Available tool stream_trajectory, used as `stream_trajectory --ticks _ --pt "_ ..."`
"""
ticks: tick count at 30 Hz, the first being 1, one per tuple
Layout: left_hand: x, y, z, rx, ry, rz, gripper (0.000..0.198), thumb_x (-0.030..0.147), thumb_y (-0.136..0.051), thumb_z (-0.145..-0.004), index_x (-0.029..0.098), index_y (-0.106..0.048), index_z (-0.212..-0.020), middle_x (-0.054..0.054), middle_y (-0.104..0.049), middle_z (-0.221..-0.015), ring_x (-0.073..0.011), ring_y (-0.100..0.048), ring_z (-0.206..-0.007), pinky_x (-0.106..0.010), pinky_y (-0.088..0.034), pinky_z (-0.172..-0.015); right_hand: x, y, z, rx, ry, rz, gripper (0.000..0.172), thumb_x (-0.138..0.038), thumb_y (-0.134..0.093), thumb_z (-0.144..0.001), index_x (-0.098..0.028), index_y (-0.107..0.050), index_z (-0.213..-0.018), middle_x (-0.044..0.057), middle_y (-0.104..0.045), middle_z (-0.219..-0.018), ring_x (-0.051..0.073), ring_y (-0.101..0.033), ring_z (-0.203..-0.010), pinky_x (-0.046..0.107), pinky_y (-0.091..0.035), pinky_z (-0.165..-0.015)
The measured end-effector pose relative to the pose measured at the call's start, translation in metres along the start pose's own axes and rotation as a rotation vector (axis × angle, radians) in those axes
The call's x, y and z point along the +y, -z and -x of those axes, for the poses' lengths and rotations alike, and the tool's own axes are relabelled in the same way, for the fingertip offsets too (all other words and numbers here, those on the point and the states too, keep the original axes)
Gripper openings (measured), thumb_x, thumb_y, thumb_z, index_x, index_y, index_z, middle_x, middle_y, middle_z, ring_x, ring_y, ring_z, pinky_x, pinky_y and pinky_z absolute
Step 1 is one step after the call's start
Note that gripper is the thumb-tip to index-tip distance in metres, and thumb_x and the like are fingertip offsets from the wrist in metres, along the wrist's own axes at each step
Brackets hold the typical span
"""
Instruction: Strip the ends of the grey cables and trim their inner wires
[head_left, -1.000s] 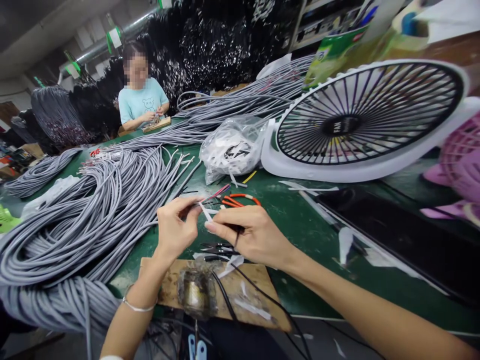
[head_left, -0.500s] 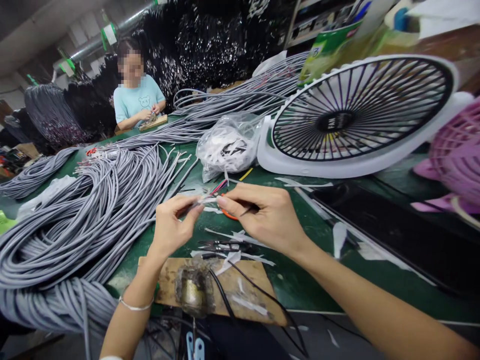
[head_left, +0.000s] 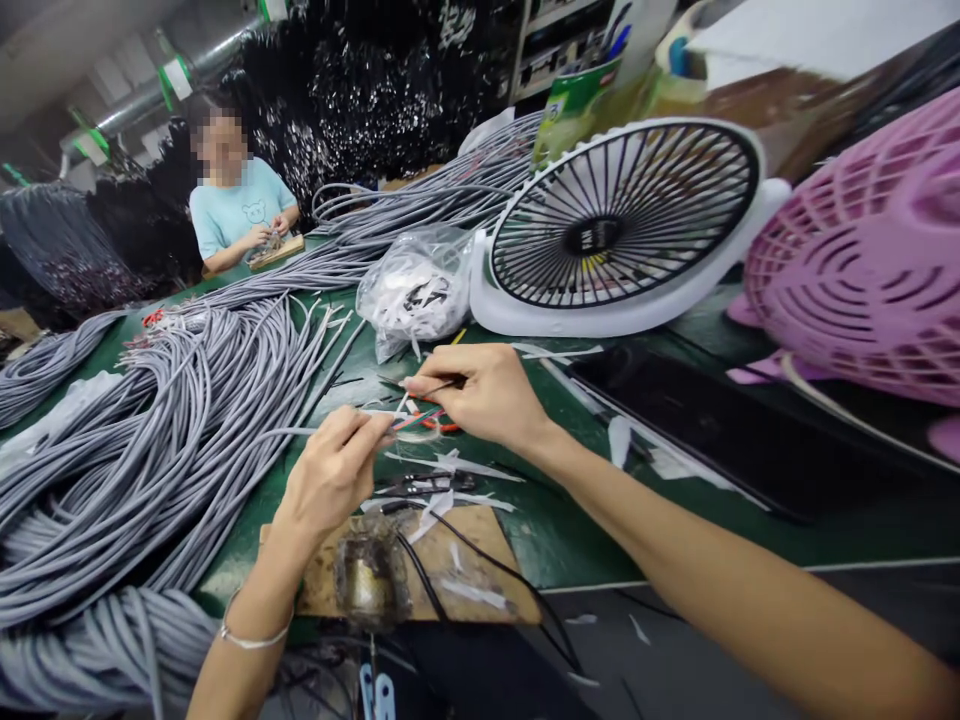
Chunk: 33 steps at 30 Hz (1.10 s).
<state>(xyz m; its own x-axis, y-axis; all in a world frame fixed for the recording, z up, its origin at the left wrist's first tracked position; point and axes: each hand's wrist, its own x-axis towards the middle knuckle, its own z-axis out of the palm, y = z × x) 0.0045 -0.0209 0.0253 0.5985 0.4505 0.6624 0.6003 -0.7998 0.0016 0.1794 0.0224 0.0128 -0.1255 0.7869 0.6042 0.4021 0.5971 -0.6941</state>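
The cable point(head_left: 289, 432) comes in from the left, gray, and its end sits over the middle of the green table point(head_left: 585, 540), with colored wires point(head_left: 421, 418) sticking out toward the right. I have the left hand point(head_left: 334, 468) clamped on that end, thumb and fingers pinched together. The right hand point(head_left: 491, 395) is just beyond it, thumb and fingertips together close to the wires; a thin pale strand point(head_left: 403, 402) shows between the two hands, but I cannot tell whether those fingertips grip it. Below the hands I see black cutters point(head_left: 431, 484) among white scraps, then a wooden board point(head_left: 484, 545) bearing a grimy metal pot point(head_left: 367, 580). A big heap of gray cables point(head_left: 180, 430) fills the left side. Past the hands stand a clear bag of white pieces point(head_left: 412, 300) and, to its right, a white fan point(head_left: 626, 225).
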Motion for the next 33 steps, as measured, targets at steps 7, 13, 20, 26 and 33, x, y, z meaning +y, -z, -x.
stream_trajectory --ticks 7,13,20,26,33 --pt "0.002 -0.001 0.001 0.117 0.361 0.240 0.021 0.012 -0.052 -0.082 0.017 -0.056 -0.102 -0.001 -0.062 -0.076 -0.0078 -0.055 -0.059 -0.017 -0.046 -0.056 0.016 0.015 -0.012 -0.466 -0.220 -0.071 0.031 -0.036 -0.050 -0.077 -0.014 -0.060 -0.058 -0.002 -0.050 -0.051 0.009 -0.043 -0.049 0.022 -0.031 -0.048" --pt "-0.010 -0.007 0.003 0.301 0.658 0.623 0.014 0.021 -0.059 -0.078 0.019 -0.056 -0.091 0.000 -0.061 -0.079 -0.0073 -0.056 -0.063 -0.017 -0.045 -0.058 0.013 0.016 -0.010 -0.740 -0.249 0.598 0.022 -0.036 -0.061 -0.074 -0.017 -0.070 -0.080 0.008 -0.065 -0.080 0.020 -0.058 -0.074 0.026 -0.037 -0.059" --pt "-0.017 -0.009 0.002 0.306 0.722 0.884 0.021 0.027 -0.065 -0.073 0.018 -0.065 -0.092 -0.002 -0.063 -0.078 -0.0091 -0.056 -0.065 -0.018 -0.045 -0.058 -0.010 -0.021 0.019 -0.993 -0.026 0.473 0.018 -0.021 -0.064 -0.070 -0.016 -0.068 -0.087 0.007 -0.068 -0.080 0.021 -0.063 -0.078 0.024 -0.040 -0.062" --pt "-0.023 -0.006 0.004 0.187 0.673 1.041 0.029 0.034 -0.058 -0.079 0.020 -0.060 -0.105 0.002 -0.051 -0.066 -0.0064 -0.044 -0.054 -0.019 -0.040 -0.051 -0.006 -0.032 0.031 -0.879 0.032 0.454 0.007 -0.015 -0.060 -0.072 -0.015 -0.067 -0.070 0.011 -0.067 -0.072 0.021 -0.064 -0.070 0.024 -0.037 -0.055" --pt "-0.021 -0.005 0.005 0.277 0.579 0.936 0.027 0.045 -0.052 -0.082 0.020 -0.045 -0.071 0.002 -0.044 -0.068 -0.0076 -0.040 -0.051 -0.022 -0.039 -0.048 -0.006 -0.022 0.022 -0.297 0.052 0.264 0.025 -0.017 -0.037 -0.087 -0.019 -0.061 -0.079 0.004 -0.067 -0.072 0.016 -0.061 -0.064 0.024 -0.039 -0.056"
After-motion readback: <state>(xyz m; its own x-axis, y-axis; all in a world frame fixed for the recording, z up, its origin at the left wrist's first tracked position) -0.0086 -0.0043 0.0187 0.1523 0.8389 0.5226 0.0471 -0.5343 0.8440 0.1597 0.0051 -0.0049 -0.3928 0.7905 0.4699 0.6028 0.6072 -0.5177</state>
